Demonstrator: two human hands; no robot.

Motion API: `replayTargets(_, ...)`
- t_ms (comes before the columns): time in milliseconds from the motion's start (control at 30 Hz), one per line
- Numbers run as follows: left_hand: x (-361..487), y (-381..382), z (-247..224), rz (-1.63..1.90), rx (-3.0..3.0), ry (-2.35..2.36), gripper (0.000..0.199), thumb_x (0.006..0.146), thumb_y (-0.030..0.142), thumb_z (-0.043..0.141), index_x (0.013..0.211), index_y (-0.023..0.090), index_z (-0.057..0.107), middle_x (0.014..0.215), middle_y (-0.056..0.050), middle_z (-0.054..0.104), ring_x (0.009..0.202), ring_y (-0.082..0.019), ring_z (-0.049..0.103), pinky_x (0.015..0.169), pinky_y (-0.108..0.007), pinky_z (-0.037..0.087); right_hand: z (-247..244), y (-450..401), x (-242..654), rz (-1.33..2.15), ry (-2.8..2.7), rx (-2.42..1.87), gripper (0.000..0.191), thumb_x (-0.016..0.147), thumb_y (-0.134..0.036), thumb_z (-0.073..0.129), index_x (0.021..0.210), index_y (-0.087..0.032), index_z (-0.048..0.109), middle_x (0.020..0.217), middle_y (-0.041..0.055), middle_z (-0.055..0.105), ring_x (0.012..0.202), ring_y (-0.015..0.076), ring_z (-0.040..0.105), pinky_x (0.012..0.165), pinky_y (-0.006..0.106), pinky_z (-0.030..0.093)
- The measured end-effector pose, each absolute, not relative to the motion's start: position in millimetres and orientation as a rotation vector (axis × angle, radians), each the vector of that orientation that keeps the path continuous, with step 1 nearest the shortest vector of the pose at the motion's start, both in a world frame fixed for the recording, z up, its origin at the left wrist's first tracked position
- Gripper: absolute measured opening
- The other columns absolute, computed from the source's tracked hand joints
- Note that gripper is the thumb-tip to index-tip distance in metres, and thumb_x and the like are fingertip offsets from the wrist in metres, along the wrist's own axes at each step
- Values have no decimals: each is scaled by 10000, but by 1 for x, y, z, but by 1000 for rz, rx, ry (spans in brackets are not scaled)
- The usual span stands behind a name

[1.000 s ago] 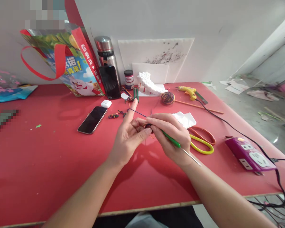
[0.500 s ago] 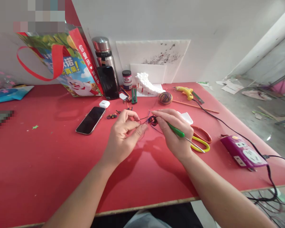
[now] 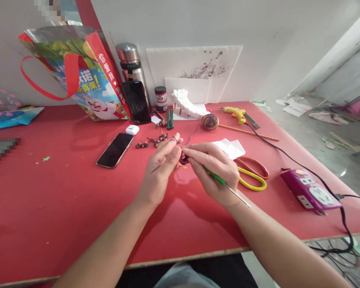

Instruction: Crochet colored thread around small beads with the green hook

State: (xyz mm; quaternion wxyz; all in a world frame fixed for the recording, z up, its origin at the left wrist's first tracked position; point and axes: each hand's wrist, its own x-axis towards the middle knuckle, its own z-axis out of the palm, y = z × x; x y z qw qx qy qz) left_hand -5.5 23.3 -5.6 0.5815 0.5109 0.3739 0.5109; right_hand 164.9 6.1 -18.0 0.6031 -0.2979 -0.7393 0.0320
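A small dark multicoloured crochet piece (image 3: 183, 158) sits between my hands above the red table. My left hand (image 3: 157, 176) pinches its left side between thumb and fingers, with a strand of yarn passing over the fingers. In my right hand (image 3: 217, 170) is a crochet hook (image 3: 218, 178) with a green grip, held like a pen. Its metal end points down toward my wrist; the working tip is hidden at the piece. Yarn runs back toward a variegated yarn ball (image 3: 209, 121). Several finished-looking crochet bits (image 3: 161, 140) lie beyond my left hand.
Orange and yellow scissor handles (image 3: 253, 179) lie beside my right hand, near white paper (image 3: 230, 149). A phone (image 3: 115, 150) and white earbud case (image 3: 132, 129) are at left. Farther right are a yellow glue gun (image 3: 235, 115) and purple power strip (image 3: 311, 190). A bag (image 3: 92, 88) stands behind.
My left hand has come in to the crochet piece and now pinches it, where before it held the yarn apart from it. My right hand has shifted slightly left and down with the hook.
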Motion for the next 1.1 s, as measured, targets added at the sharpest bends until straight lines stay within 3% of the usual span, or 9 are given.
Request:
replayTargets(100, -1, 22, -1, 1163, 989, 755, 523, 754, 491, 995, 1225, 307, 863, 1231, -55, 748, 823, -96, 596, 684, -192, 518, -20, 7, 165, 49, -1757, -659, 354, 1005, -26, 681, 1302, -190, 779, 1171, 132, 802, 1052, 214, 808, 896, 343, 687)
replayTargets(233, 1, 24, 1, 1223, 869, 726, 505, 632, 324, 1066, 1108, 320, 897, 987, 5, 753, 696, -57, 572, 628, -178, 492, -21, 7, 165, 42, -1721, -695, 396, 1013, -39, 667, 1345, -226, 773, 1170, 121, 797, 1049, 225, 807, 877, 354, 694)
replayTargets(333, 2, 24, 0, 1244, 841, 742, 484, 627, 257, 1060, 1081, 308, 899, 890, 31, 734, 634, -39, 551, 598, -175, 480, -21, 6, 166, 43, -1727, -714, 421, 1017, -52, 663, 1370, -258, 765, 1165, 113, 793, 1017, 225, 801, 833, 359, 698)
replayTargets(467, 4, 21, 0, 1246, 811, 723, 511, 593, 216, 1061, 1072, 261, 888, 820, 35, 724, 704, -75, 644, 680, -195, 552, -20, 6, 165, 10, -1760, -712, 384, 1021, -83, 676, 1348, -266, 762, 1168, 111, 805, 994, 226, 800, 834, 379, 693)
replayTargets(733, 0, 23, 5, 1283, 905, 726, 390, 662, 214, 1032, 1007, 210, 851, 853, 22, 748, 726, -86, 681, 735, -213, 584, -14, 4, 166, 48, -1743, -733, 311, 978, -116, 708, 1270, -199, 773, 1047, 111, 765, 881, 202, 763, 762, 349, 656)
replayTargets(867, -1, 24, 5, 1266, 872, 727, 372, 635, 207, 1045, 933, 189, 823, 835, 24, 743, 734, -86, 695, 729, -201, 572, -14, 4, 165, 30, -1686, -732, 238, 986, -98, 714, 1179, -220, 782, 933, 74, 802, 766, 190, 753, 683, 333, 633)
replayTargets(1100, 0, 24, 4, 1179, 736, 747, 461, 622, 182, 1034, 1030, 197, 821, 838, 22, 754, 736, -103, 694, 635, -203, 492, -16, 2, 160, 267, -1584, -744, 175, 1024, -121, 680, 1134, -212, 781, 870, 53, 807, 683, 170, 731, 657, 335, 623)
